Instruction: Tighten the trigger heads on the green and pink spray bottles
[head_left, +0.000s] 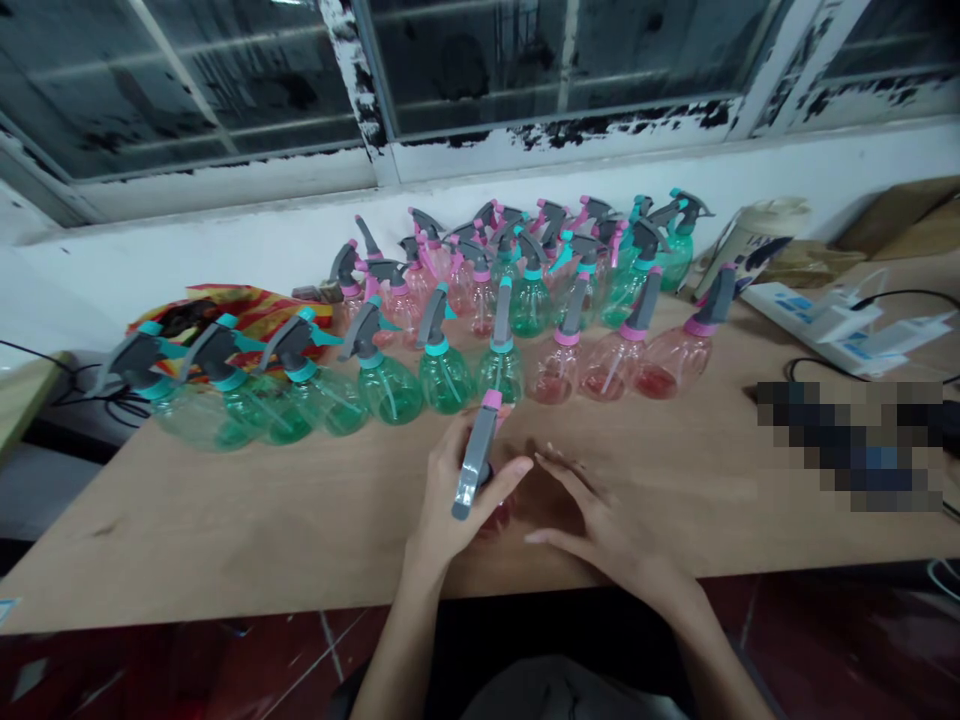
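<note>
My left hand (442, 490) is wrapped round a pink spray bottle (495, 518) near the table's front edge. Its grey trigger head (477, 455) with a pink nozzle tip rises between thumb and fingers, and most of the bottle's body is hidden. Just to its right, my right hand (607, 525) is open, thumb and fingers apart, with nothing in it. Beyond the hands stands a curved row of spray bottles: green ones such as this green spray bottle (390, 395) at left and middle, and pink ones such as this pink spray bottle (553, 375) at right.
Behind the row, more pink and green spray bottles (531, 300) crowd against the white wall. A red and yellow bag (292, 315) lies at back left. A power strip (810, 325) with plugs and cables, and a pale printed container (754, 245), stand at right on the wooden table (247, 540).
</note>
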